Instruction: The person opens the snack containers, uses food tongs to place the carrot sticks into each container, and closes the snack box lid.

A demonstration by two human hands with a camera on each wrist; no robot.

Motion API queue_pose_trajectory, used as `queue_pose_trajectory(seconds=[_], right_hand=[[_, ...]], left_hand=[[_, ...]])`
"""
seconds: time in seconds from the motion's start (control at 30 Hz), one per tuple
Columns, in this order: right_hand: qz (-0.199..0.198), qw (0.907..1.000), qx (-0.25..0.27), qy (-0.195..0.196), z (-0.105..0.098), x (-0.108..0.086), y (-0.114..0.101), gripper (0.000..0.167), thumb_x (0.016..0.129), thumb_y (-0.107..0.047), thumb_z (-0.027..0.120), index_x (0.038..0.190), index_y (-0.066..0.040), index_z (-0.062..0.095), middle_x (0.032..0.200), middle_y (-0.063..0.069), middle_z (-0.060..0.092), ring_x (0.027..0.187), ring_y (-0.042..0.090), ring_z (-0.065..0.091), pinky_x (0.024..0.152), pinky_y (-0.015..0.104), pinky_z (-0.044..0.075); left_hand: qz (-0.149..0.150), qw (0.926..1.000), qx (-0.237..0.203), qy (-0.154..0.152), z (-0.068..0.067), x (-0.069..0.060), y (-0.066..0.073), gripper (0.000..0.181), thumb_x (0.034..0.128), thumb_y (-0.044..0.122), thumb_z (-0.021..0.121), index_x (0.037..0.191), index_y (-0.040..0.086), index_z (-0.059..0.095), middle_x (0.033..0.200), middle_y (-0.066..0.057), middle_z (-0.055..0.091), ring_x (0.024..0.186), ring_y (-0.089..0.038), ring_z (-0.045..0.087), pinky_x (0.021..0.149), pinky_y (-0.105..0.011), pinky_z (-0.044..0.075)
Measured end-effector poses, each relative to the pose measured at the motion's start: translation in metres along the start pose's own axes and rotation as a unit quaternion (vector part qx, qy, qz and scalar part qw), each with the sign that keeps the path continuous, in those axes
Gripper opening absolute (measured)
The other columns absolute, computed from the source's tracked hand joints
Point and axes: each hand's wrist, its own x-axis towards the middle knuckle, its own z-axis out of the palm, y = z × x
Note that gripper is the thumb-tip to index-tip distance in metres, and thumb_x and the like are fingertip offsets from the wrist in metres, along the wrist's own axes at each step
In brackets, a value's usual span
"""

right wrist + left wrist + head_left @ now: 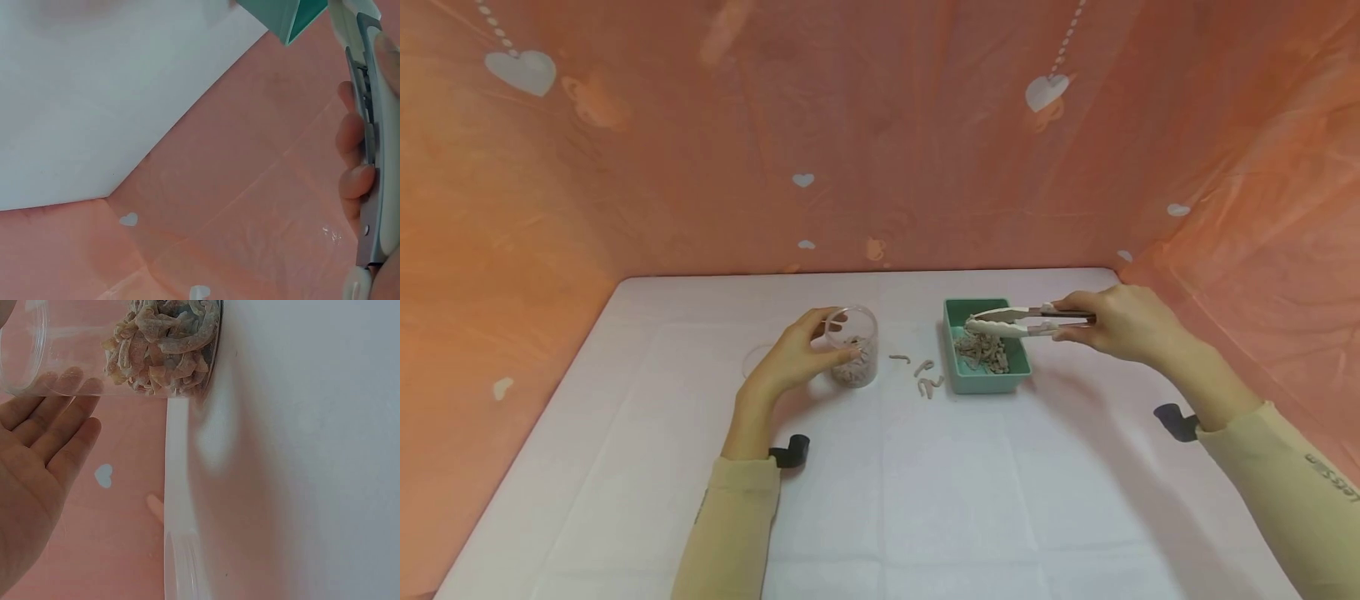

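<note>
My left hand (pixel 793 354) holds a clear plastic jar (pixel 868 367) upright on the table, thumb on its near side and fingers around the far side. Brownish, dried-looking strips (pixel 165 347) fill the lower part of the open jar. My right hand (pixel 1127 323) grips white-and-metal tongs (pixel 1015 330), whose tips hover above a teal tray (pixel 988 385). More strips (pixel 981 354) lie heaped in that tray. Whether the tong tips pinch a strip is too small to tell. In the right wrist view, curled fingers (pixel 351 134) wrap the tongs' handle.
Several loose strips (pixel 929 385) are scattered on the white table (pixel 955 483) between jar and tray. A clear round lid (pixel 184 565) lies left of the jar, partly behind my left hand. Orange sheeting (pixel 880 125) with heart prints encloses the table's back and sides.
</note>
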Motion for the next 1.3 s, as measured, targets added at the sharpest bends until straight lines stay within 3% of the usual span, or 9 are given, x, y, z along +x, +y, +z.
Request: queue_pose_trajectory(seconds=[0.17, 0.4, 0.57, 0.83, 1.1, 1.3], right_hand=[[0.003, 1.0, 0.003, -0.001, -0.001, 0.001, 0.0, 0.039, 0.078, -0.025, 0.093, 0.111, -0.01, 0.079, 0.078, 0.002, 0.076, 0.055, 0.014, 0.056, 0.049, 0.039, 0.044], [-0.043, 0.9964, 0.005, 0.072, -0.006, 0.009, -0.002, 0.042, 0.07, -0.023, 0.097, 0.105, -0.008, 0.079, 0.08, 0.003, 0.076, 0.054, 0.013, 0.055, 0.049, 0.038, 0.043], [-0.049, 0.9931, 0.027, 0.103, -0.013, 0.021, -0.014, 0.042, 0.068, -0.022, 0.098, 0.104, -0.01, 0.08, 0.076, -0.002, 0.075, 0.054, 0.012, 0.055, 0.051, 0.035, 0.039], [-0.082, 0.9877, 0.067, 0.114, -0.017, 0.054, -0.046, 0.041, 0.073, -0.022, 0.096, 0.107, -0.008, 0.078, 0.081, 0.002, 0.076, 0.057, 0.014, 0.06, 0.052, 0.037, 0.045], [-0.125, 0.9818, 0.101, 0.101, -0.001, 0.088, -0.08, 0.042, 0.077, -0.027, 0.094, 0.112, -0.008, 0.079, 0.093, 0.005, 0.079, 0.067, 0.018, 0.071, 0.058, 0.04, 0.053], [-0.138, 0.9807, 0.109, 0.085, 0.017, 0.1, -0.095, 0.042, 0.078, -0.032, 0.093, 0.111, -0.01, 0.079, 0.09, 0.003, 0.079, 0.061, 0.014, 0.065, 0.056, 0.04, 0.052]], left_hand=[[0.003, 1.0, 0.001, -0.001, 0.0, 0.0, -0.001, 0.075, 0.0905, 0.033, 0.083, 0.151, 0.007, 0.048, 0.149, -0.014, 0.054, 0.144, -0.041, 0.045, 0.119, -0.056, 0.037], [0.005, 1.0, 0.004, 0.002, 0.0, 0.0, -0.001, 0.074, 0.0904, 0.033, 0.083, 0.151, 0.007, 0.049, 0.149, -0.014, 0.054, 0.143, -0.041, 0.046, 0.118, -0.056, 0.038], [0.002, 1.0, 0.003, 0.001, 0.0, 0.0, 0.0, 0.075, 0.0898, 0.034, 0.084, 0.151, 0.008, 0.049, 0.149, -0.012, 0.054, 0.144, -0.041, 0.046, 0.118, -0.056, 0.038], [0.007, 1.0, 0.0, 0.002, 0.001, 0.0, -0.001, 0.073, 0.0901, 0.031, 0.084, 0.15, 0.008, 0.049, 0.149, -0.014, 0.054, 0.144, -0.041, 0.046, 0.118, -0.056, 0.037], [0.006, 1.0, 0.003, 0.001, 0.001, 0.0, 0.0, 0.073, 0.0893, 0.032, 0.084, 0.15, 0.01, 0.049, 0.149, -0.012, 0.055, 0.143, -0.04, 0.046, 0.118, -0.055, 0.038], [0.009, 0.9999, 0.007, 0.007, 0.001, 0.0, 0.001, 0.07, 0.0891, 0.03, 0.084, 0.147, 0.01, 0.052, 0.146, -0.016, 0.054, 0.142, -0.042, 0.047, 0.117, -0.057, 0.039]])
